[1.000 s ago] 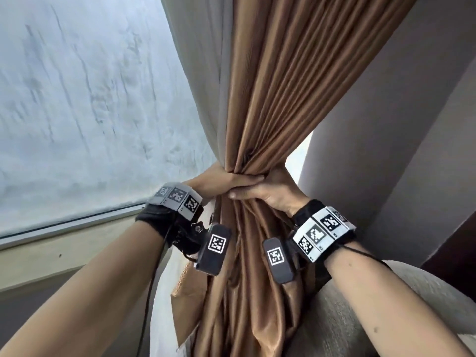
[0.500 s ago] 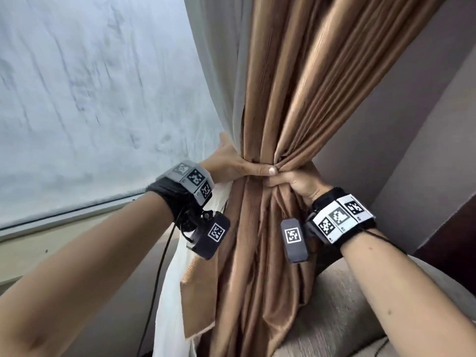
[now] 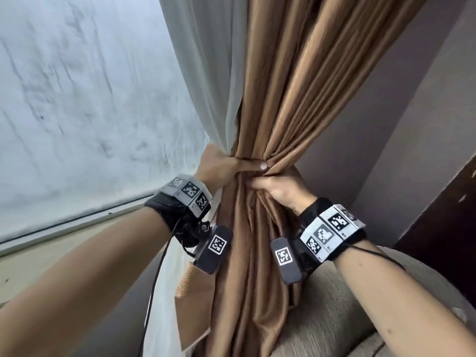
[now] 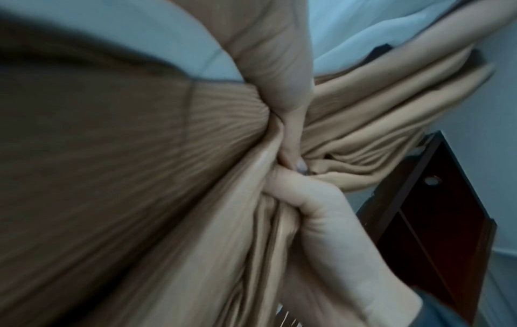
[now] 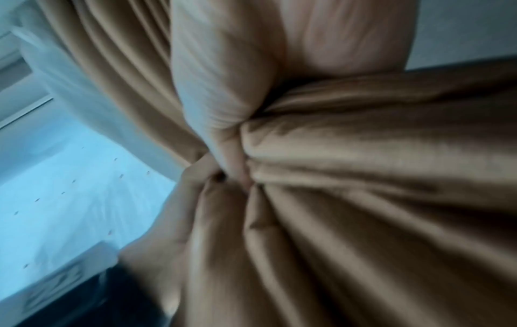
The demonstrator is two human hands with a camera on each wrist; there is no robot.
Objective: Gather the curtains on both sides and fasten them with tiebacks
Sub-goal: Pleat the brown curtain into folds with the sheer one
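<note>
A brown ribbed curtain [image 3: 288,73] hangs gathered into a tight bunch beside a pale sheer curtain [image 3: 206,60]. My left hand [image 3: 231,166] wraps round the bunch from the left, thumb lying across the front. My right hand [image 3: 278,189] grips the same waist from the right, just below that thumb. The left wrist view shows my left hand [image 4: 285,124] and right hand [image 4: 307,199] meeting on the brown folds [image 4: 140,177]. In the blurred right wrist view my right hand [image 5: 223,110] clutches the curtain [image 5: 363,177]. No tieback is visible.
A frosted window [image 3: 77,99] with a sill [image 3: 64,228] fills the left. A grey wall [image 3: 386,124] and a dark wooden piece [image 3: 443,215] stand at the right. A grey upholstered seat [image 3: 347,318] sits below my right arm.
Both hands have risen with the gathered curtain and cinched it tighter. The view has swung left, so the bunch sits further right in frame.
</note>
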